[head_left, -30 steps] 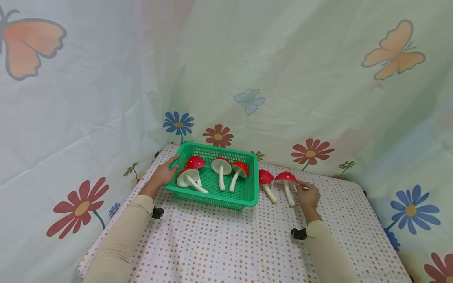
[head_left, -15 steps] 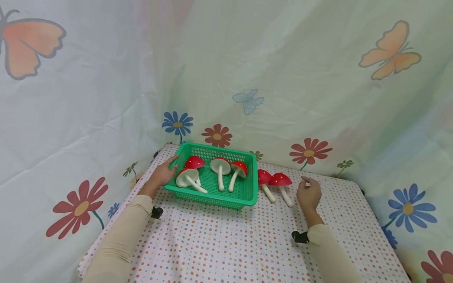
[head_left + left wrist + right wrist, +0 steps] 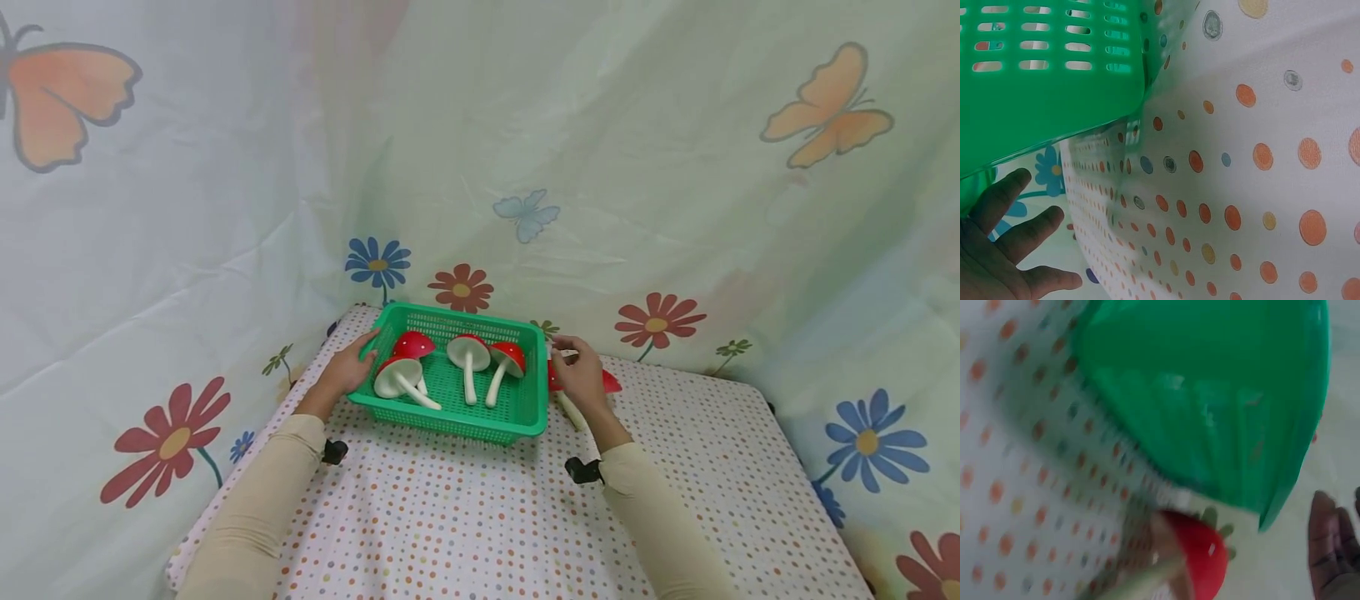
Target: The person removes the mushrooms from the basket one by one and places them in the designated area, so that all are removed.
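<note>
A green plastic basket (image 3: pixel 457 427) holds several red-capped toy mushrooms (image 3: pixel 468 354) with white stems. My left hand (image 3: pixel 348 368) rests at its left rim; in the left wrist view the fingers (image 3: pixel 1029 234) spread straight beside the basket wall (image 3: pixel 1054 100). At the opposite end, my right hand (image 3: pixel 583 377) hovers by the right rim with nothing in it, fingers loosely bent. Two more mushrooms lie outside there: one shows a stem (image 3: pixel 572 412), the other a bit of red cap (image 3: pixel 611 382), both partly hidden by the hand. The right wrist view shows one mushroom cap (image 3: pixel 1204 553) beside the basket (image 3: pixel 1197 394).
A dotted cloth (image 3: pixel 450 517) covers the table. Behind and at both sides hangs a pale curtain (image 3: pixel 637 208) printed with flowers and butterflies, close to the table's back edge.
The right hand let go of the outer mushroom, which now lies nearer the other one, drew back, then moved left over both to the basket's right rim. The left hand stays put.
</note>
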`<state>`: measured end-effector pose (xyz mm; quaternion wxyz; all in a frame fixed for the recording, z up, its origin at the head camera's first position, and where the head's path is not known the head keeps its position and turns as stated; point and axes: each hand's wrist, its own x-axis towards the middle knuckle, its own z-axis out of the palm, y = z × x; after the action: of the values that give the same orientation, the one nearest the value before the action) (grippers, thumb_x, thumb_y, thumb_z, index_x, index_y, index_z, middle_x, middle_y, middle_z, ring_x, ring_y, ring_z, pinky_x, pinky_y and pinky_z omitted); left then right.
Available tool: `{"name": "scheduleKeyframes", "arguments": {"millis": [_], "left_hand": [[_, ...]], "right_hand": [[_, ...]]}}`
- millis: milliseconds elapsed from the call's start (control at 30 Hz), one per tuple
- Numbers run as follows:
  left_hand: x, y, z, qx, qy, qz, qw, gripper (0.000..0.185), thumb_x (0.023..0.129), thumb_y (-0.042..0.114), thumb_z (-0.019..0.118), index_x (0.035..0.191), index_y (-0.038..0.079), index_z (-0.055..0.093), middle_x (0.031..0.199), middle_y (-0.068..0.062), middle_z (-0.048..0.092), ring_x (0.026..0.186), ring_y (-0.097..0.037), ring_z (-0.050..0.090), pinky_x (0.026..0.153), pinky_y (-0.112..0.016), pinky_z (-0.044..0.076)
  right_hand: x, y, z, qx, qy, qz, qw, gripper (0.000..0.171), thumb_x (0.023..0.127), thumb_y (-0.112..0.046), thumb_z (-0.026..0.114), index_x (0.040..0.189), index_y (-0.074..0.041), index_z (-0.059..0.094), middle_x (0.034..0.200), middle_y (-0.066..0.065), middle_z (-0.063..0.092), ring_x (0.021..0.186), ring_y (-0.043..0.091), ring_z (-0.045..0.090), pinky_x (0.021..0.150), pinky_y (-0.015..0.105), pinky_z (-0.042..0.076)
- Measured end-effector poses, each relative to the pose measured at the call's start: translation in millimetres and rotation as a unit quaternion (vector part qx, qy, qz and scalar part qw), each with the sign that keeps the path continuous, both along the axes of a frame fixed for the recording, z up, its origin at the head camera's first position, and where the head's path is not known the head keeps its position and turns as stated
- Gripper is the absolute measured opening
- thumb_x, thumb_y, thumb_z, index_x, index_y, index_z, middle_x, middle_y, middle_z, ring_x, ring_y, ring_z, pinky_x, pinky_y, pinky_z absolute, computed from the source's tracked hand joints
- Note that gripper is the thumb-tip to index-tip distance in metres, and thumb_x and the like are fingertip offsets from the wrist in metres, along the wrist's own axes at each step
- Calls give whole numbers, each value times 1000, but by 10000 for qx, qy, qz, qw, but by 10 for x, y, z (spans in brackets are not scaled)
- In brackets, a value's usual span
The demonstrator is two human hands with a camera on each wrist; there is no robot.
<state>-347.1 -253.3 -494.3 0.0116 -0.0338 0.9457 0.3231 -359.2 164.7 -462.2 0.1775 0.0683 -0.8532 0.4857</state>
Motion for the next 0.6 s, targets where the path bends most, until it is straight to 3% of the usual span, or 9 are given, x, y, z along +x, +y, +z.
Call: {"name": "scheduleKeyframes", "arguments": {"millis": [133,233,333,433,500,600], "left_hand": [[-12,9,-10,12,17,-34,10000,54,107,38,36,158,36,20,157,-17,37,115,-38,57,87,-49,46],[-12,6,-7,13,16,-32,10000,53,107,38,37,158,36,21,157,-17,37,115,-38,58,88,-50,46],[-10,0,6,-15,12,-60,10000,54,107,38,37,158,35,20,157,-18,36,113,-37,58,85,-48,46],[-6,-5,18,-17,0,-104,9999,54,107,37,37,158,35,20,157,-19,36,108,-35,59,81,-46,46],[-2,-9,24,3,-4,-101,9999,54,107,37,37,158,35,20,157,-18,37,104,-34,60,79,-44,46],[-1,-16,25,14,-11,-86,10000,54,107,38,37,158,35,20,156,-17,38,104,-34,60,79,-42,46]], "right_hand": [[-71,-244,44,-119,-1038,433,9936,37,97,-12,60,132,-2,57,127,20,58,91,31,64,60,30,57],[-123,-398,58,-697,-1853,824,9767,51,96,-7,59,144,1,42,139,28,47,101,43,65,68,37,60],[-158,-529,57,-734,-2229,818,9686,65,95,-5,61,151,0,30,144,31,41,98,44,68,72,41,60],[-184,-632,35,353,-2137,446,9753,70,93,-10,63,153,-2,27,135,30,52,87,33,68,73,40,59],[-194,-685,19,1198,-2006,230,9720,71,92,-14,64,152,-1,28,129,28,58,88,30,64,78,40,58],[-199,-747,7,1866,-1916,61,9636,60,92,-11,61,144,6,37,119,27,63,94,32,60,80,42,56]]}}
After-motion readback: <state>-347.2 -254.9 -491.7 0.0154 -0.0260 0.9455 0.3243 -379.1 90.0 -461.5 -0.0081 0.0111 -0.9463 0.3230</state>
